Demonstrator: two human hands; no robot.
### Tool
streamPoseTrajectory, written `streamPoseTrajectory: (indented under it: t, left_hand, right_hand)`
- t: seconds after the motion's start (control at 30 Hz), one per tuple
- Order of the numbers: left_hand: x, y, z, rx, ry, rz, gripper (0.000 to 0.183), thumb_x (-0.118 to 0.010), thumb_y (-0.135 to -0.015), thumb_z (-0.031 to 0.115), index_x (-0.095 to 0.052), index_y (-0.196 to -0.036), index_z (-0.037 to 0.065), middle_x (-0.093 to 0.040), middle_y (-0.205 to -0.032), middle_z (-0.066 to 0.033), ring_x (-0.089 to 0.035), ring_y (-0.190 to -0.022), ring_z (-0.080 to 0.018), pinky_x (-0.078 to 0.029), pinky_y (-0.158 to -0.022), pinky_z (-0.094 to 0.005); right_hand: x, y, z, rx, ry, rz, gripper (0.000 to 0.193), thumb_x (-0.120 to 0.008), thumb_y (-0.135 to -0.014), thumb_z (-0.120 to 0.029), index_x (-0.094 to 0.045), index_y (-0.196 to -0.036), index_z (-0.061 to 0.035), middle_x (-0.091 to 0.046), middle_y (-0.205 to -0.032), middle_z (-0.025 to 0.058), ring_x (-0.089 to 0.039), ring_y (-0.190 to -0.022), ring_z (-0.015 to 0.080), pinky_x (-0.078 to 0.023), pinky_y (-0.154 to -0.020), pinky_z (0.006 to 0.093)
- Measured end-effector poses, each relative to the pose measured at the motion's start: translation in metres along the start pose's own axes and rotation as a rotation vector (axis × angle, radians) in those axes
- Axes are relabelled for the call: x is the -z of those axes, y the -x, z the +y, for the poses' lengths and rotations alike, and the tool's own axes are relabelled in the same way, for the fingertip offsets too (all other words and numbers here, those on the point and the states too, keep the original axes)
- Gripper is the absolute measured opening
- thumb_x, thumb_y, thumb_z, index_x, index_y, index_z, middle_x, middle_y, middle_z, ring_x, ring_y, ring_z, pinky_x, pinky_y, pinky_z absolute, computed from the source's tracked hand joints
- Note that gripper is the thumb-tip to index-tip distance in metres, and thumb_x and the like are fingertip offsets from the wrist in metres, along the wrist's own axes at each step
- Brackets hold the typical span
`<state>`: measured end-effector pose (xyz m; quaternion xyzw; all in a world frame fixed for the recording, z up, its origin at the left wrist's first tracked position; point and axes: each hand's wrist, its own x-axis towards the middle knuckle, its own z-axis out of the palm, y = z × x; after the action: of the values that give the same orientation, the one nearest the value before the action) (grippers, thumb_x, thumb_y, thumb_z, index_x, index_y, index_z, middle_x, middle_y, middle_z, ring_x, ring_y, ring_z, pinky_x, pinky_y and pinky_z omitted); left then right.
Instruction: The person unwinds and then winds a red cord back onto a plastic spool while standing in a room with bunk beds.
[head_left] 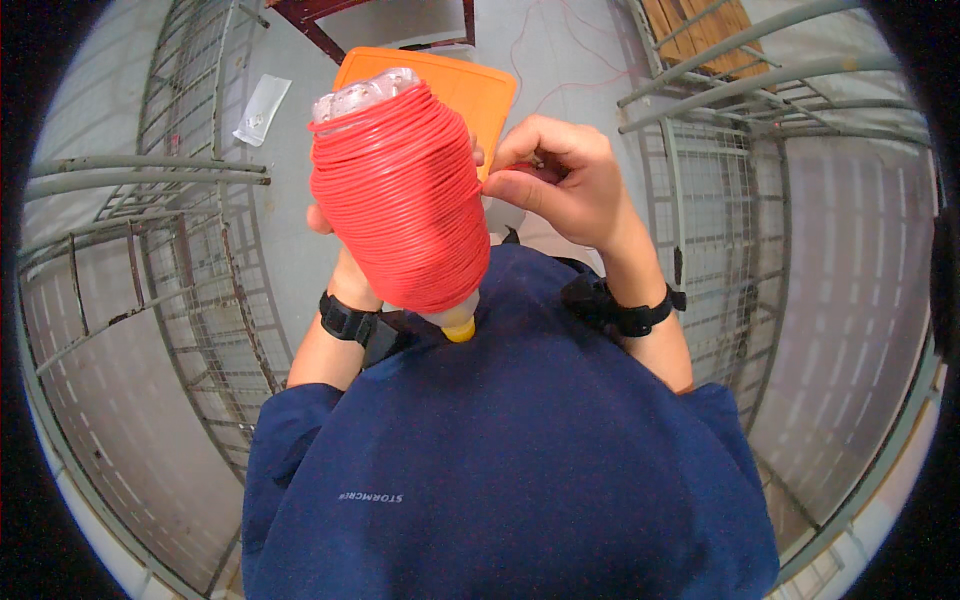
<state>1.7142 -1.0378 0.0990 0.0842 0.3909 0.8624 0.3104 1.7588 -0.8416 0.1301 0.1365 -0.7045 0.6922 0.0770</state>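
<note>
A clear plastic bottle is tilted in front of my chest, its yellow cap pointing down toward me. Many turns of red cord cover most of its body. My left hand wraps around the bottle from behind; most of its fingers are hidden by the cord. At the bottle's right side, my right hand is closed, thumb and forefinger pinching the red cord close to the wound turns. More red shows inside its curled fingers.
Beyond the bottle is an orange flat-topped piece, with dark red wooden furniture farther off. Thin red cord trails over the grey floor. A white packet lies left. Metal frames stand on both sides.
</note>
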Motion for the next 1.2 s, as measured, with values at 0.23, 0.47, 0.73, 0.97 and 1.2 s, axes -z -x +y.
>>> streamPoseTrajectory:
  t: [0.23, 0.47, 0.73, 0.97, 1.2]
  left_hand:
    - [0.035, -0.002, -0.005, -0.102, -0.045, 0.023, 0.116, -0.047, -0.063, 0.091, -0.041, -0.139, 0.003, -0.057, -0.128, -0.019, -0.057, -0.116, -0.0301, -0.05, -0.098, -0.0409]
    - [0.039, -0.014, -0.01, -0.058, 0.162, -0.042, 0.109, -0.053, -0.066, 0.084, -0.042, -0.14, 0.005, -0.055, -0.132, -0.0151, -0.058, -0.115, -0.0287, -0.05, -0.099, -0.043]
    - [0.017, -0.009, 0.009, 0.081, -0.08, 0.182, 0.124, -0.053, -0.056, 0.092, -0.035, -0.145, 0.007, -0.047, -0.141, -0.0161, -0.05, -0.127, -0.0321, -0.044, -0.106, -0.0462]
    - [0.034, -0.007, -0.009, 0.052, 0.251, -0.096, 0.115, -0.067, -0.061, 0.08, -0.039, -0.142, 0.003, -0.052, -0.136, -0.0196, -0.058, -0.119, -0.0333, -0.051, -0.099, -0.0452]
    - [0.053, -0.01, -0.016, 0.065, 0.196, -0.188, 0.118, -0.07, -0.059, 0.079, -0.035, -0.144, 0.004, -0.051, -0.136, -0.0198, -0.057, -0.118, -0.0331, -0.051, -0.099, -0.0456]
  right_hand:
    - [-0.001, 0.004, -0.002, -0.107, -0.197, 0.001, 0.013, -0.071, -0.085, -0.001, -0.06, -0.091, 0.0011, -0.061, -0.082, 0.0012, -0.054, -0.071, 0.0037, -0.044, -0.062, 0.0182]
    - [-0.002, 0.0, -0.005, -0.148, -0.163, -0.081, 0.013, -0.07, -0.086, 0.001, -0.057, -0.089, 0.0003, -0.062, -0.084, 0.0027, -0.057, -0.075, 0.0052, -0.047, -0.066, 0.0195]
    - [-0.004, 0.0, -0.002, -0.144, -0.16, -0.029, 0.014, -0.072, -0.085, -0.002, -0.058, -0.086, -0.0014, -0.061, -0.081, 0.0009, -0.055, -0.071, 0.0033, -0.045, -0.063, 0.0178]
    - [-0.003, -0.005, -0.005, -0.244, -0.145, -0.08, 0.016, -0.074, -0.084, -0.004, -0.058, -0.079, -0.0023, -0.06, -0.076, -0.0017, -0.054, -0.067, 0.0027, -0.043, -0.058, 0.0179]
    - [0.008, 0.002, 0.01, -0.341, -0.083, -0.12, 0.013, -0.072, -0.085, -0.004, -0.06, -0.082, -0.0014, -0.063, -0.075, -0.0001, -0.056, -0.066, 0.0028, -0.043, -0.056, 0.0183]
